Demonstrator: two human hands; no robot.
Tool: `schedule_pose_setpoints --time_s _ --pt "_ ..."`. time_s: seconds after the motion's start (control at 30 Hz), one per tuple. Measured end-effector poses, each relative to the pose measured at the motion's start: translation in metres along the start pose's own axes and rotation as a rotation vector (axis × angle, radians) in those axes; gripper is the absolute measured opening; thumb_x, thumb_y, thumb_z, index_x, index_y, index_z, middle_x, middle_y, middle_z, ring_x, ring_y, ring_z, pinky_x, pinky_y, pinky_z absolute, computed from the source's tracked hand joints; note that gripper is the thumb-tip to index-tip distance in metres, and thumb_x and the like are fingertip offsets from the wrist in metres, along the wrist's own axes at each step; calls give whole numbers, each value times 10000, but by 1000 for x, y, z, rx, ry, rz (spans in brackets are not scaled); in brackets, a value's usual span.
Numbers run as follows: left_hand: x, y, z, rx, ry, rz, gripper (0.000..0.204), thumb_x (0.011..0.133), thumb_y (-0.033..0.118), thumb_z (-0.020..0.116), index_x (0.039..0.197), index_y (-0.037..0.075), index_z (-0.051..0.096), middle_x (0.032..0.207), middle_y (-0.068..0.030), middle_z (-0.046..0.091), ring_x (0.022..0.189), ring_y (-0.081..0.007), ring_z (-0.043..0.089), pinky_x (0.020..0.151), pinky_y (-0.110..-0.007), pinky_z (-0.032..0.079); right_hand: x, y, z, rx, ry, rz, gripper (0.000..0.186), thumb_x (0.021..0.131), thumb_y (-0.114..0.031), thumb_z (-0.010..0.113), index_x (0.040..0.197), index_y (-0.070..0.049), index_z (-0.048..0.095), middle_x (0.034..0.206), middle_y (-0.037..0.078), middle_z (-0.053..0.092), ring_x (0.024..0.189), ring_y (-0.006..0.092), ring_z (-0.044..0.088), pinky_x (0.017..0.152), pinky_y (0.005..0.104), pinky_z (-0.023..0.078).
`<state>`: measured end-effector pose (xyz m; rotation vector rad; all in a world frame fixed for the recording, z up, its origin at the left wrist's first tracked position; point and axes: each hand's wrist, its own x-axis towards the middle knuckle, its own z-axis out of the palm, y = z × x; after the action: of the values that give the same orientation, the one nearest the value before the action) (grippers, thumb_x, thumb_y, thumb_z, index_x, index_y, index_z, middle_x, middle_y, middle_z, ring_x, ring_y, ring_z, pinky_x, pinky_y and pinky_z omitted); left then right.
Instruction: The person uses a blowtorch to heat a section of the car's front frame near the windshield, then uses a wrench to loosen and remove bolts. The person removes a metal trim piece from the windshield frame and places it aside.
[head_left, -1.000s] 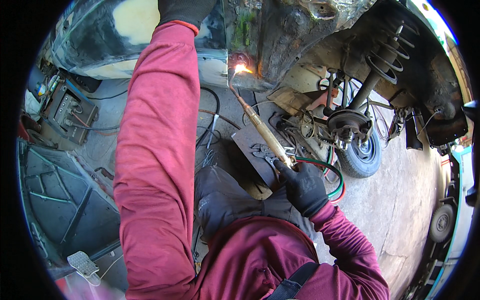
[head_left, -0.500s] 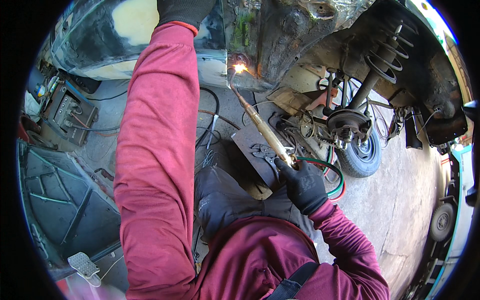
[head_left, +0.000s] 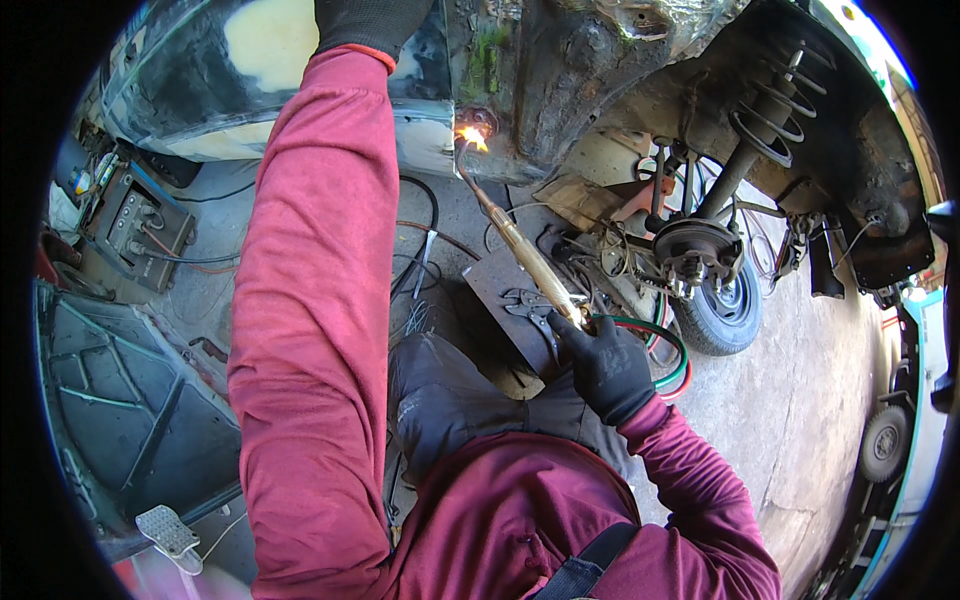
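Observation:
My right hand [head_left: 605, 365], in a black glove, is closed around the handle of a brass gas torch [head_left: 530, 260]. Its curved tip points up at a rusty car body panel [head_left: 520, 90], with a bright flame against the lower seam near a scorched spot. Red and green hoses [head_left: 665, 340] run from the torch's back. My left hand [head_left: 365, 28], also gloved, is raised on the painted car panel [head_left: 280, 60] at the top edge; its fingers are out of view. Below the torch, locking pliers [head_left: 530, 315] lie on a metal plate [head_left: 485, 290].
A spring strut [head_left: 760, 130] with a brake hub hangs in the wheel arch at right, above a loose tyre [head_left: 720, 325]. A welding machine [head_left: 145, 225] and detached panel [head_left: 130, 420] are at left. Cables lie on the floor. Another vehicle's wheel [head_left: 882, 445] is at far right.
The flame at the torch tip has shifted shape and sits very slightly further left and lower. Both hands are in nearly the same places.

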<state>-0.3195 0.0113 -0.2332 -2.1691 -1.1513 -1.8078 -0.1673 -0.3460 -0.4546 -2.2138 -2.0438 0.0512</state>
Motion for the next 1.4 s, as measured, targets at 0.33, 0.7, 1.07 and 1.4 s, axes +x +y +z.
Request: schedule_pose_setpoints --time_s 0.33,0.7,1.07,1.4 --pt "1 -6 5 51 56 55 843 886 428 754 1537 -31 477 1076 -186 778 1002 -376 748 897 -463 580 -6 12 3 34 -13 -23 567 906 -76 670 1444 -252 645 1033 244 677 802 383 694 698 457 572" --pt "0 1 4 54 11 -30 834 881 446 767 1519 -23 504 1063 -200 781 1015 -373 749 892 -465 581 -21 41 -13 1366 -169 242 537 1019 -39 617 1547 -123 563 1091 50 705 834 149 667 744 306 537" --pt "-2 1 3 19 23 -5 797 872 413 784 1482 -34 533 1054 -185 784 1002 -372 751 890 -467 574 -12 54 -24 1738 -247 234 605 1081 -195 617 1639 -143 387 1053 136 745 634 128 685 517 229 519" --pt "-1 -3 7 42 64 57 821 860 406 797 1491 -43 524 1063 -221 772 1007 -384 742 887 -469 569 -10 53 -23 1800 -272 247 608 1080 -182 618 1641 -134 388 1053 135 742 688 138 701 564 235 542"
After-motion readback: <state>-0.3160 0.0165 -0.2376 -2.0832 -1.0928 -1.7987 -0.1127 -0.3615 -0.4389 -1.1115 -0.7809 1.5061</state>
